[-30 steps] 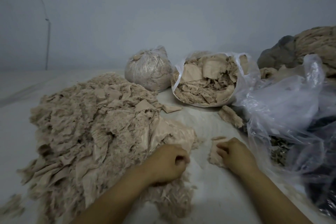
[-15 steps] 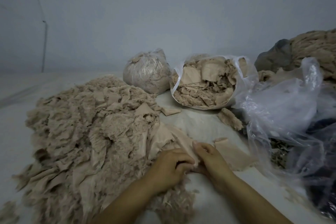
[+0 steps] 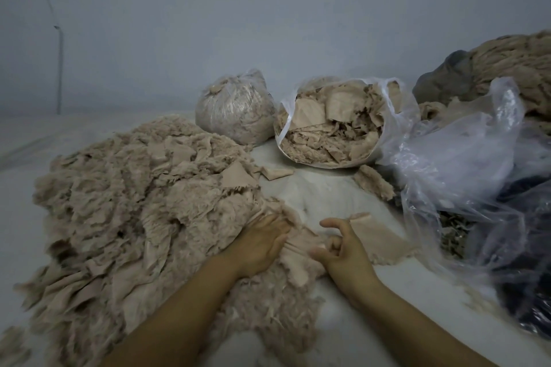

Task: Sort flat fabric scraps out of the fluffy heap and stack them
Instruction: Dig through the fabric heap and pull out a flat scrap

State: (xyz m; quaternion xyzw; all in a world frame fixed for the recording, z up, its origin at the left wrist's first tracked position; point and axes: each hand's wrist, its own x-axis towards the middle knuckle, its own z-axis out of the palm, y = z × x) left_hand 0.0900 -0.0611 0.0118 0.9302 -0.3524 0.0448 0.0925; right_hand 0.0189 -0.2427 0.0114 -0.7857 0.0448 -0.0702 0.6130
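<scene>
Filling the left half of the frame: a big fluffy heap (image 3: 125,211) of beige fibre and scraps, spread over a pale sheet (image 3: 322,197). Near its upper right edge, a flat triangular scrap (image 3: 237,177) lying on top, and just right of that a smaller loose scrap (image 3: 275,173) on the sheet.

At lower centre, against the heap's right edge: left hand (image 3: 259,244), palm down, fingers fairly straight and pressed onto the fabric, pushed into the folds at the heap's fringe; fingertips hidden in the cloth, so a pinch cannot be ruled out.

Between the 2 hands: a flat fabric piece (image 3: 298,259), pulled taut in wrinkles.

Just right of centre: right hand (image 3: 343,250), fingers curled, index hooked upward, lower fingers and thumb bunched around the edge of that flat piece.

Immediately right of the right hand, flat on the sheet: a short stack of flat scraps (image 3: 381,243), its near edge frayed.

At upper centre: a tied clear bag (image 3: 235,110) stuffed with fluff, and beside it an open bag (image 3: 334,125) full of flat beige pieces. In front of the open bag, 1 fluffy lump (image 3: 374,185).

Along the right side: crumpled clear plastic (image 3: 465,164) over dark material, with a large tan bundle (image 3: 518,68) at the upper right.
</scene>
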